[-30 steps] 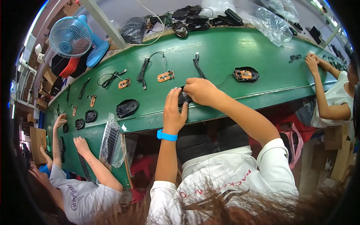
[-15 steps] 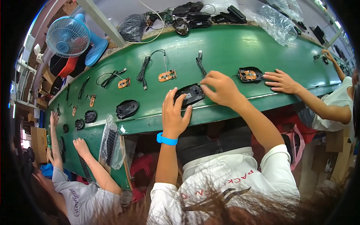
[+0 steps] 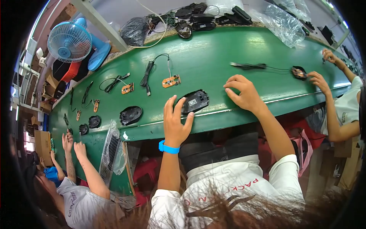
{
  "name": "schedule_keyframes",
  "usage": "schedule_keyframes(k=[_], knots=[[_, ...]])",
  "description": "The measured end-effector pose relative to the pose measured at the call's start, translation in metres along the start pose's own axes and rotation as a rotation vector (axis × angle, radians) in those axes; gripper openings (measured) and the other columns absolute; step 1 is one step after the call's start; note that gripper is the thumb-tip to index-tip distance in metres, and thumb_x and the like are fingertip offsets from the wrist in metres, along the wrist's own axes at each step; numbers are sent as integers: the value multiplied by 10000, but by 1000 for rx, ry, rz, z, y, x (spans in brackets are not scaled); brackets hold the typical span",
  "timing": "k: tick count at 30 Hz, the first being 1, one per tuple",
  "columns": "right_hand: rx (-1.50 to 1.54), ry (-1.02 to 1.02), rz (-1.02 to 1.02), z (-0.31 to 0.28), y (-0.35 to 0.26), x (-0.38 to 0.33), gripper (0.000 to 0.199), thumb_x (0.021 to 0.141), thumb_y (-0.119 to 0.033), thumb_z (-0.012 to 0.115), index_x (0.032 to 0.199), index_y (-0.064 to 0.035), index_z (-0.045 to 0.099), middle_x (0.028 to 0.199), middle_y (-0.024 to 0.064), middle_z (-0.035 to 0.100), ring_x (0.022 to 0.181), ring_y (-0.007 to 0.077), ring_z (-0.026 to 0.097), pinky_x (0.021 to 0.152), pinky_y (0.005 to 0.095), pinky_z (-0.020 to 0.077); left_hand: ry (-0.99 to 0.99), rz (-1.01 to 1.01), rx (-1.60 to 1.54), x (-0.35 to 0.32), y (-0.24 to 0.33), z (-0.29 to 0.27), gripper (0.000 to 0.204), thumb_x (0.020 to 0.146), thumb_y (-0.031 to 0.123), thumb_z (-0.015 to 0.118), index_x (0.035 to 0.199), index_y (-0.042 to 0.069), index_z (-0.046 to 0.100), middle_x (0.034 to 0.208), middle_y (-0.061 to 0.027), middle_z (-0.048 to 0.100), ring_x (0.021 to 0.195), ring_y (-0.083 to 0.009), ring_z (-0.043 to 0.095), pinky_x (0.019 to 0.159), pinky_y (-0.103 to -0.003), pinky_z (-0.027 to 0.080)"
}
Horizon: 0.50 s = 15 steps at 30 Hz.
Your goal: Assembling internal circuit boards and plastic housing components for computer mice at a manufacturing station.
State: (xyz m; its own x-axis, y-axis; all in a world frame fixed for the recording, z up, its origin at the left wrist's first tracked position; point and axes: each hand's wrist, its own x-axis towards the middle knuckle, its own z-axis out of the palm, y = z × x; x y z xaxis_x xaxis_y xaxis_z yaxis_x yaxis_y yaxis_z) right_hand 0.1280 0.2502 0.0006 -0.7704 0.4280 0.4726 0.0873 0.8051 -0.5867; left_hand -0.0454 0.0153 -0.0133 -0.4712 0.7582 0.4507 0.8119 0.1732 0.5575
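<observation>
A black computer mouse shell lies on the green workbench in front of me, its hollow inside facing up with a pale label in it. My left hand grips its left end, with the thumb along the near edge and the index finger along the far edge. To the right of the shell, my right hand is just above the bench, empty, its fingers bent and apart from the thumb. Beyond the shell, an orange circuit board lies joined to a bundled black cable.
More circuit boards and mouse shells lie along the bench to the left. A co-worker's hand is beside a mouse shell with a board at right. Another person sits at left. A blue fan stands at the back left.
My right hand has moved right, away from the shell, while my left stays on it. The shell with a board and its cable have shifted right along the bench, near the co-worker.
</observation>
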Motion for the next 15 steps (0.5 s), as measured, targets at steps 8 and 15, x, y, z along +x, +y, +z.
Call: schedule_keyframes(k=[8,15], knots=[[-173,-46,-21,-45,77,41,332,850,-136,722,1172,-59,692,1068,146,682,977,309,664,880,403,542,68,-72,-7,-4,-3,-1,557,831,117,722,1357,23,563,1371,-211,531,1283,-420,490,1077,-508,413],[-283,103,382,-123,196,44,378,852,-165,681,1208,-38,677,1146,176,687,1051,345,651,973,440,510,37,-46,26,6,9,-7,719,803,118,742,1457,19,461,1361,-209,541,1268,-407,504,1086,-480,406]])
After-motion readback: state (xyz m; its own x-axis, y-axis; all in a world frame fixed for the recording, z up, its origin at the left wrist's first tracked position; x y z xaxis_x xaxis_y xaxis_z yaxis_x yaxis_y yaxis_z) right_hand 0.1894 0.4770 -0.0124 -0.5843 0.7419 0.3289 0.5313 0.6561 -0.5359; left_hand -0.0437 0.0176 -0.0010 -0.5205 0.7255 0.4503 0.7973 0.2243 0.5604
